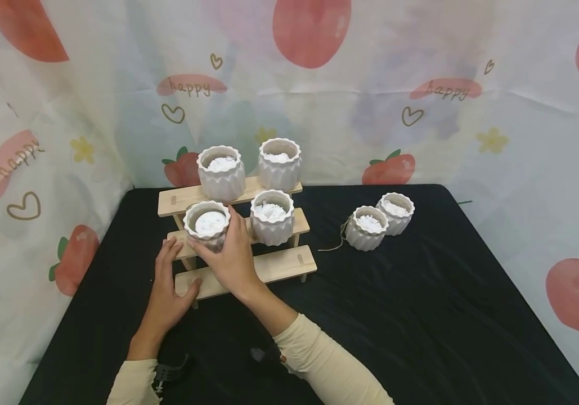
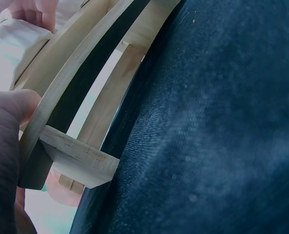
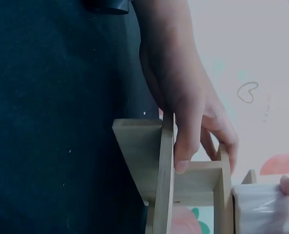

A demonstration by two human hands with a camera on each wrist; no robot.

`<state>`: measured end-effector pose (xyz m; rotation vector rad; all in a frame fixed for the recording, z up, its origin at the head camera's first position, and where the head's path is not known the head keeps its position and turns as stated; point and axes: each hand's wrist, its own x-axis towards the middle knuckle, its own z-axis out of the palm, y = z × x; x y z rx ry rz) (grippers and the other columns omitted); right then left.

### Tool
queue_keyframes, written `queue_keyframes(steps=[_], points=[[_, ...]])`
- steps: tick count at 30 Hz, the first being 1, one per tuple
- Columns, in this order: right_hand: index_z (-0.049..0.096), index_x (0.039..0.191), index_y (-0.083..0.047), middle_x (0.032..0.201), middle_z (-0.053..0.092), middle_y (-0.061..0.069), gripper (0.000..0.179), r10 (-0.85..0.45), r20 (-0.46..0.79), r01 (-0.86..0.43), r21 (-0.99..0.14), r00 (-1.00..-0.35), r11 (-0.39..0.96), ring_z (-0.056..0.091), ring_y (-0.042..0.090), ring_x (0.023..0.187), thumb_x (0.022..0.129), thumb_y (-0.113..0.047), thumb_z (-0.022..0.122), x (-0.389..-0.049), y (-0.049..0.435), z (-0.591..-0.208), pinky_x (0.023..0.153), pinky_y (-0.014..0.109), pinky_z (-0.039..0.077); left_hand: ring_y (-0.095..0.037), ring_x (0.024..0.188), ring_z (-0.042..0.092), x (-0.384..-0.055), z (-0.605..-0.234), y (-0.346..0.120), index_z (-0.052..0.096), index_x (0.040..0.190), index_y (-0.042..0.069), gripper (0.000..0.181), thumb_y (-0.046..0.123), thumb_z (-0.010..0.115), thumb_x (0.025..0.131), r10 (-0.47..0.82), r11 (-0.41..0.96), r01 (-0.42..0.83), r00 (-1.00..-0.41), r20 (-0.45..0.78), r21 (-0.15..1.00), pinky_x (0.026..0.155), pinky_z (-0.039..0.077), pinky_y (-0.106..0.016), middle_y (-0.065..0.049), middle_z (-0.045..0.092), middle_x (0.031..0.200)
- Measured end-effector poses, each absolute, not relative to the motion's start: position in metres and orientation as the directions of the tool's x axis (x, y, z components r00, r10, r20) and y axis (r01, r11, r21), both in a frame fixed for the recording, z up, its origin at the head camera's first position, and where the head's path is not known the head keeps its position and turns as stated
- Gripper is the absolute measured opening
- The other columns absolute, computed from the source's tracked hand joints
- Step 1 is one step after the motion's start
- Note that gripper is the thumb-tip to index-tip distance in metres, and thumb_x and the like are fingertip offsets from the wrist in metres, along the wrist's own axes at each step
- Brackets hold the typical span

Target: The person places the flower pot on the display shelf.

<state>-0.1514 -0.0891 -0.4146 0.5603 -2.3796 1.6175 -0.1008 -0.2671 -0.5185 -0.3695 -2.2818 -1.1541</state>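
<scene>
A three-tier wooden stand (image 1: 284,265) stands on the black cloth. My right hand (image 1: 233,261) grips a white fluted pot (image 1: 207,226) with white filling at the left of the middle tier. At the stand's left end, my left hand (image 1: 165,298) holds on, its thumb over the lowest board and its fingers by the middle board, as the right wrist view shows. Another such pot (image 1: 272,218) sits on the right of the middle tier. The top tier bears two more, a left pot (image 1: 221,173) and a right pot (image 1: 279,164).
On the black-covered table (image 1: 421,315) to the right, two similar pots stand close together, a nearer pot (image 1: 367,229) with twine (image 1: 341,239) beside it and a farther pot (image 1: 395,214). A printed curtain (image 1: 340,129) hangs behind and along the sides.
</scene>
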Motion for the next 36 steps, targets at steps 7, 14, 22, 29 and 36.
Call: queue_keyframes(steps=[7,14,22,29,36], points=[[0.027,0.157,0.006,0.151,0.042,0.02,0.102,-0.247,0.34,-0.414,-0.823,-0.908,0.39,0.044,0.03,0.139,0.084,-0.028,0.088,-0.149,-0.08,-0.422,0.112,0.045,0.039,-0.045,0.154,0.007,-0.099,-0.521,-0.267,0.033,0.159,0.005,0.09,0.003,0.077,0.081,-0.008,0.594,0.474,-0.804,0.594,0.65,0.118,0.012,-0.065,-0.018,0.021,0.166],[0.027,0.157,0.008,0.152,0.041,0.023,0.099,-0.286,0.357,-0.449,-0.803,-0.889,0.391,0.043,0.031,0.14,0.086,-0.027,0.087,-0.146,-0.069,-0.426,0.113,0.044,0.038,-0.038,0.156,0.006,-0.099,-0.521,-0.267,0.031,0.161,0.008,0.093,0.002,0.078,0.08,-0.007,0.604,0.466,-0.808,0.589,0.647,0.117,0.013,-0.067,-0.015,0.019,0.168],[0.029,0.157,0.004,0.155,0.04,0.017,0.091,-0.388,0.34,-0.493,-0.762,-0.857,0.421,0.044,0.026,0.14,0.09,-0.026,0.083,-0.138,-0.049,-0.422,0.113,0.041,0.038,-0.046,0.154,0.006,-0.103,-0.515,-0.269,0.032,0.16,0.006,0.091,0.001,0.077,0.081,0.011,0.594,0.5,-0.789,0.615,0.63,0.118,0.012,-0.066,-0.015,0.019,0.167],[0.03,0.157,0.001,0.158,0.038,0.018,0.083,-0.46,0.293,-0.503,-0.742,-0.838,0.444,0.037,0.028,0.147,0.093,-0.022,0.077,-0.132,-0.031,-0.427,0.116,0.043,0.033,-0.046,0.154,0.007,-0.103,-0.517,-0.27,0.032,0.161,0.008,0.092,0.001,0.077,0.081,0.006,0.596,0.489,-0.796,0.605,0.637,0.118,0.012,-0.065,-0.015,0.019,0.167],[0.047,0.149,-0.001,0.149,0.051,0.012,0.063,-0.521,0.373,-0.596,-0.715,-0.767,0.366,0.045,0.023,0.141,0.093,-0.013,0.074,-0.137,-0.002,-0.436,0.113,0.041,0.038,-0.035,0.156,0.005,-0.1,-0.517,-0.267,0.03,0.162,0.011,0.094,0.001,0.078,0.081,-0.013,0.596,0.451,-0.822,0.57,0.664,0.119,0.013,-0.063,-0.012,0.018,0.168]])
